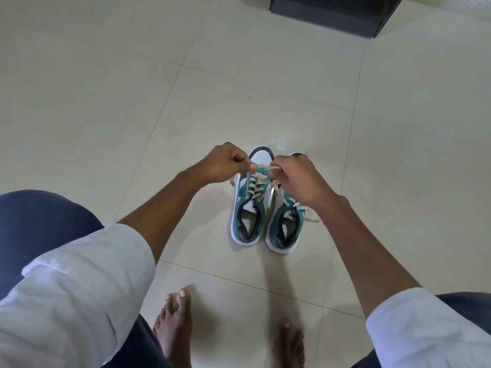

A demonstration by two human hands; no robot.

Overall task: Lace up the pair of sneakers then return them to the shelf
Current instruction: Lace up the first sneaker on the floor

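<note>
A: Tying now? Both sneakers stand side by side on the tiled floor (292, 75)

B: Yes: left hand (223, 163) and right hand (297, 179) each pinch a lace end (261, 168) above the left sneaker (245, 221). Next, I judge: knot it, then the right sneaker (285, 229)

— How many shoes are there?
— Two. One left sneaker (248, 208) and one right sneaker (287, 221).
— How many hands?
— Two. A left hand (225, 163) and a right hand (297, 179).
— Feet?
— Two bare feet, a left foot (174, 328) and a right foot (288, 343).
— Sleeves?
— Two white ones, a left sleeve (74, 288) and a right sleeve (425, 330).
— Boxes?
— One dark box (332, 11).
</note>
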